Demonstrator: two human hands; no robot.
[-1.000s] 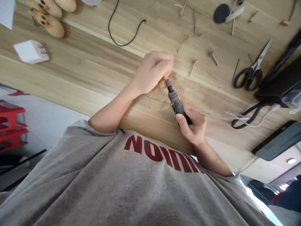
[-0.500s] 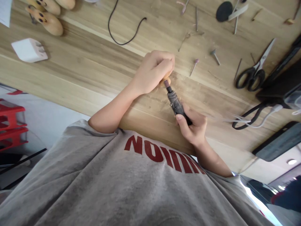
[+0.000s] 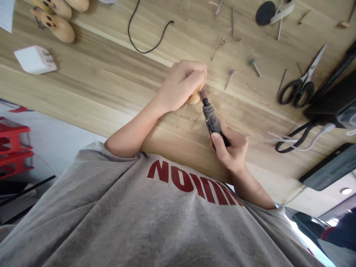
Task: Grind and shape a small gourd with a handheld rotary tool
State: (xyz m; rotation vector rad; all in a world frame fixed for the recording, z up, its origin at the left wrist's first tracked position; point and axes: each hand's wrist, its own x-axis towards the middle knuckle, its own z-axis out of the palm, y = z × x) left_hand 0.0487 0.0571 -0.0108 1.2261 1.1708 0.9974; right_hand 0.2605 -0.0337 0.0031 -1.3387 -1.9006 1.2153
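My left hand (image 3: pixel 183 83) is closed around a small rounded wooden piece (image 3: pixel 194 98); its lower end shows below my fingers and the rest is hidden in my grip. In my right hand (image 3: pixel 230 146) is a dark rotary tool (image 3: pixel 212 119), held like a pen with the thumb along its side. A brownish-pink grinding bit (image 3: pixel 203 94) at the tool's tip sits at the right side of the wooden piece, close to my left fingers. Whether the bit touches the wood I cannot tell.
Loose bits, among them a pink-tipped one (image 3: pixel 232 72) and a grey one (image 3: pixel 253 62), lie beyond my hands. Scissors (image 3: pixel 297 89), cables (image 3: pixel 292 144) and a dark phone-like slab (image 3: pixel 330 167) are at right. Wooden figures (image 3: pixel 59 27), a white adapter (image 3: pixel 35 59) and a black cord (image 3: pixel 150 50) lie left.
My right hand has shifted the rotary tool slightly right, taking its bit from the front of the wooden piece to its right side. The left hand has stayed nearly still.
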